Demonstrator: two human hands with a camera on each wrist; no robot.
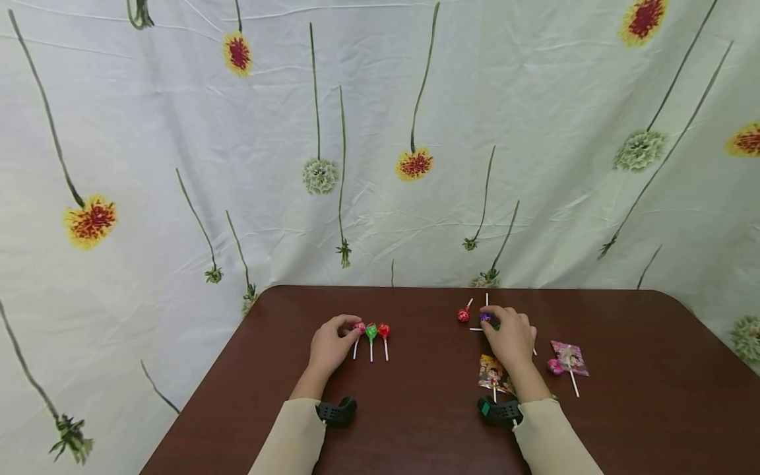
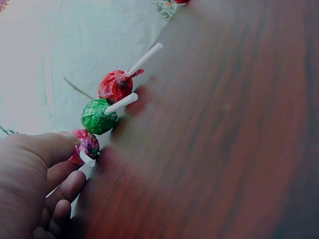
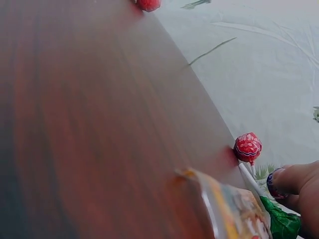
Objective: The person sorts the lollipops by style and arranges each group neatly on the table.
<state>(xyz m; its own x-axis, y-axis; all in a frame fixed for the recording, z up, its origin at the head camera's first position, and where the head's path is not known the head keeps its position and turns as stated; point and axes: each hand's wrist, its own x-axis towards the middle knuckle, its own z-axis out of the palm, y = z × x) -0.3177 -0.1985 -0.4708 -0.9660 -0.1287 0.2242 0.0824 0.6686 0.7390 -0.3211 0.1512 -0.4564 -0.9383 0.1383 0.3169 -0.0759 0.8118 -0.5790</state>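
Left hand: grip almost closed, pinching pink lollipop at left end of row, toward far edge of bench. Green lollipop, then red lollipop beside it. Right hand: grip almost closed, pinching purple lollipop near far edge. Yellow packet by right wrist; pink packet closer to right edge.

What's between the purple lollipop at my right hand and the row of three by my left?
A red lollipop lies just left of the purple lollipop, directly toward the row, with a white stick slightly nearer you. Past those, nothing visible blocks the way.
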